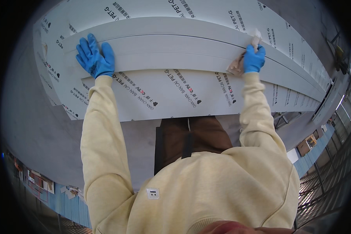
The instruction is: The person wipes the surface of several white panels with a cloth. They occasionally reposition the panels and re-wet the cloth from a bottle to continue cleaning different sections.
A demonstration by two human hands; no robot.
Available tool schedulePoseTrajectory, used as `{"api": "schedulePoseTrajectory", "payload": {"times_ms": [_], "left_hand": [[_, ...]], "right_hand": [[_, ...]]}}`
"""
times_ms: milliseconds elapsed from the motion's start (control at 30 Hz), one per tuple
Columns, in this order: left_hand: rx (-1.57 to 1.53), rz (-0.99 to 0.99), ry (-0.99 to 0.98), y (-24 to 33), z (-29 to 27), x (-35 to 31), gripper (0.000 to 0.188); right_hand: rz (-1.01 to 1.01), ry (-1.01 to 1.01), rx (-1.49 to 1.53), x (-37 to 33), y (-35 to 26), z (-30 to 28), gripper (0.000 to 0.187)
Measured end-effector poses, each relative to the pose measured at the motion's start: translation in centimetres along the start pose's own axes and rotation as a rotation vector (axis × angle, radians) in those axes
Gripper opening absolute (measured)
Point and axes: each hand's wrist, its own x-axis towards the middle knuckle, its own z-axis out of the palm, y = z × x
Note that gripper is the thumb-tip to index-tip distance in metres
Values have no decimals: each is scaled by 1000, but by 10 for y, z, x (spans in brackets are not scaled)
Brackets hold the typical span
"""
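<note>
A long pale grey panel with a thin lengthwise groove lies across a work surface covered with white printed sheeting. My left hand, in a blue glove, rests flat on the panel's left end with its fingers spread. Toward the right part of the panel, my right hand, gloved in blue too, is closed around a crumpled pinkish-beige cloth pressed on the panel. A white piece sticks out past the far side of that fist; whether it belongs to the cloth I cannot tell.
Grey floor surrounds the work surface. Dark metal framework shows below its right near edge. Farther right lie boxes on a blue strip of floor, and more clutter lies at the lower left.
</note>
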Motion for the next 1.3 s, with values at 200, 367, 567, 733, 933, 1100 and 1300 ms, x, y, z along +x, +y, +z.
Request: {"api": "schedulePoseTrajectory", "payload": {"times_ms": [200,367,567,733,933,1100,1300], "left_hand": [[10,2,-21,-3,-1,-11,69],[15,-14,-49,1,-3,-1,70],[10,9,-13,-4,-4,-2,69],[9,-13,-24,-5,-6,-7,69],[15,-16,-12,-2,-3,-3,67],[7,-21,-30,2,-4,0,69],[62,-72,-93,1,-1,3,70]], "right_hand": [[-491,-83,-35,-85,-149,127,22],[-669,-638,-76,-158,-261,198,20],[-711,-499,103,-105,-193,153,18],[-698,-45,-172,-24,-32,43,28],[-548,-2,-196,-38,-57,66,29],[-699,-247,-14,-93,-172,148,19],[-689,-603,-93,-162,-316,237,22]]}}
